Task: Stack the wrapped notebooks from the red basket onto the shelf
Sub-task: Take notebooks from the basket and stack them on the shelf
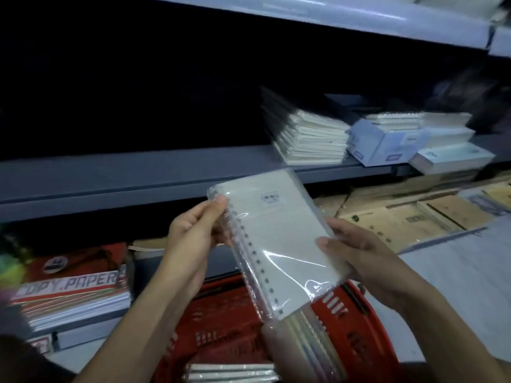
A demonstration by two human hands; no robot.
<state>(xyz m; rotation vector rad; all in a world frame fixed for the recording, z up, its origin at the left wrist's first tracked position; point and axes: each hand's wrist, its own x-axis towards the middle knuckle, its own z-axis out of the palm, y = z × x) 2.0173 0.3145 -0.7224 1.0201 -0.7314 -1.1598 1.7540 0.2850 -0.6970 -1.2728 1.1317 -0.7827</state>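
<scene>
We hold a clear-plastic-wrapped white spiral notebook point(273, 239) tilted above the red plastic basket point(229, 308), below the grey metal shelf point(110, 172). Our left hand point(193, 230) pinches its spiral edge, thumb on top; our right hand point(356, 250) grips the opposite edge, fingers point(326, 243) curled round it.

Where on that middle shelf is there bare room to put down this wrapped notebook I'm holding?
The shelf is bare left of the notebook stack, though its back is too dark to judge. Right of that stack, boxes crowd it. Both hands hold the wrapped notebook.
</scene>
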